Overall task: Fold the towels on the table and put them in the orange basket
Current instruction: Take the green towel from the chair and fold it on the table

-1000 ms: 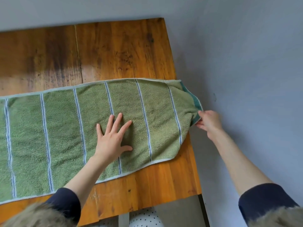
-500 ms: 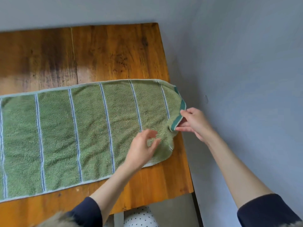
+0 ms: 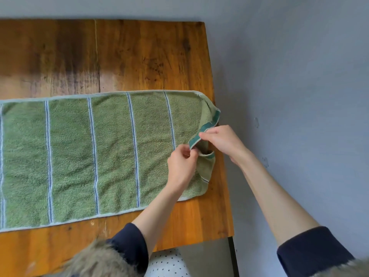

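Observation:
A long green towel (image 3: pixel 111 148) with thin blue-white stripes lies flat along the wooden table (image 3: pixel 139 56). Its right end, edged with a dark green band, is lifted and curled back over the table's right edge. My right hand (image 3: pixel 221 140) pinches that green band from the right. My left hand (image 3: pixel 182 164) pinches the same end just below it, near the towel's near corner. Both hands sit close together at the table's right side. The orange basket is not in view.
A grey wall runs along the right and back of the table. The table's right edge (image 3: pixel 221 176) lies directly under my hands. A white dotted seat (image 3: pixel 167 264) shows below the table's front edge. Fur trim on my sleeves fills the bottom corners.
My left hand left the flat towel surface and moved right to take the end. My right hand drew the banded edge in from beyond the table edge and lifted it.

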A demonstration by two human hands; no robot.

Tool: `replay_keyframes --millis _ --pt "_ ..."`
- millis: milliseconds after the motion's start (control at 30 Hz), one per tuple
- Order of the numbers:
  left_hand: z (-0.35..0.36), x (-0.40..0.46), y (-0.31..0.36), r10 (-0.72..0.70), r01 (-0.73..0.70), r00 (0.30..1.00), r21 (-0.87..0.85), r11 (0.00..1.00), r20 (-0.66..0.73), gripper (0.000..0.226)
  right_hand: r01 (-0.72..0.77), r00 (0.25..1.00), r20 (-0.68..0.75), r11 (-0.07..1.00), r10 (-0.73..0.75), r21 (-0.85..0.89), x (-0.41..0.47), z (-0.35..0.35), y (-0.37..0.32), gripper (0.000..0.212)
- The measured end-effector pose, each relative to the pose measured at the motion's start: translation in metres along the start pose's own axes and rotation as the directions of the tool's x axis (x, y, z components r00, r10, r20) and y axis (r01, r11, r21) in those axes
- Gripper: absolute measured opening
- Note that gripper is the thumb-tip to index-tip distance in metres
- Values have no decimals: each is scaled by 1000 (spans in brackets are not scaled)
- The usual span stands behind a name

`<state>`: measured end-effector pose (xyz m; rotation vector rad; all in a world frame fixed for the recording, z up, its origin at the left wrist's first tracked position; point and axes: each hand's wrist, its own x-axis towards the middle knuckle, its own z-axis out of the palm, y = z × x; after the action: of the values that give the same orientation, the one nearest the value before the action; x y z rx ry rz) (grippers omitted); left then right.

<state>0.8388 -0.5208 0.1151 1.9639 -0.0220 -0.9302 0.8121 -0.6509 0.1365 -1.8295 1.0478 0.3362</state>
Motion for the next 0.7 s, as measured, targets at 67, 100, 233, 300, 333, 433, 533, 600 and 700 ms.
replay_keyframes --millis 67,100,233,300,333,433,533,600,700 --pt "-7 0 -2 -110 106 993 -97 990 -35 9 -116 993 -2 986 117 124 10 1 2 32" --pt "-11 -1 -3 -172 161 984 -163 973 -55 8 -211 977 24 953 211 217 16 1 1 36" --pt "-27 1 -8 -327 284 943 -365 887 -61 6 -432 892 150 708 426 559 40 2 -3 45" --pt "-35 4 -13 -356 315 933 -372 873 -45 10 -413 886 97 677 453 609 50 7 -7 42" --pt "-39 5 -15 -367 330 930 -376 866 -31 10 -393 885 48 689 463 609 54 11 -9 40" --pt "-50 8 -21 -391 371 920 -391 842 30 15 -332 864 -134 750 485 572 64 21 -18 29" --pt "-61 9 -30 -376 395 918 -362 844 123 10 -264 866 -245 814 437 517 69 25 -28 20" --pt "-70 10 -34 -377 432 899 -308 848 222 11 -218 881 -269 840 388 497 70 28 -35 15" --pt "-79 6 -40 -400 486 846 -200 851 352 19 -164 900 -281 857 333 489 64 31 -45 9"
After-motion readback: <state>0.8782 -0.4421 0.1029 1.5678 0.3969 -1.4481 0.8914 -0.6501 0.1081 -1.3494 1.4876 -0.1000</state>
